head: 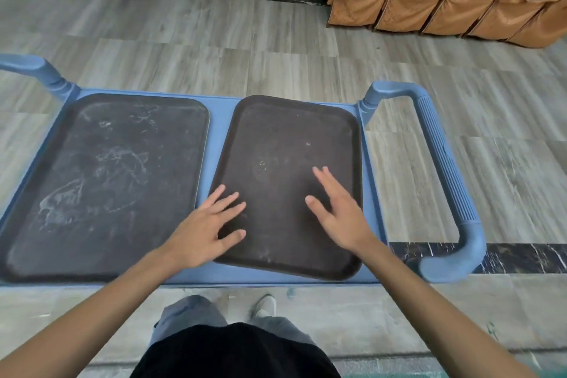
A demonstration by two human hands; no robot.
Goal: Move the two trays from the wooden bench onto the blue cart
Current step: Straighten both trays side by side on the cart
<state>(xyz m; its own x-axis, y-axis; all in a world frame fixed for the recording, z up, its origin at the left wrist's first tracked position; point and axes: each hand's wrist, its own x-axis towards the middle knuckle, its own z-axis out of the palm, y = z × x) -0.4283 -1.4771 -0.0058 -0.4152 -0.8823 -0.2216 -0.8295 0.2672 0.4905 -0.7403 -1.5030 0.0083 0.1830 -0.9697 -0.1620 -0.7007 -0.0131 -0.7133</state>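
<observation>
While flat on cart (219,120), both trays (288,163) lengthwise away.

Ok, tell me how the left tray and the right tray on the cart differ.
The left tray sits square with the blue cart; the right tray lies skewed. The left tray carries heavy whitish scuffs; the right tray shows only faint specks. No hand is over the left tray; the left hand and right hand spread open over the right one. Both are dark rounded rectangles.

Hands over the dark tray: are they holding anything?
Nothing is held. The left hand and right hand are open with spread fingers over the right dark rectangular tray.
</observation>
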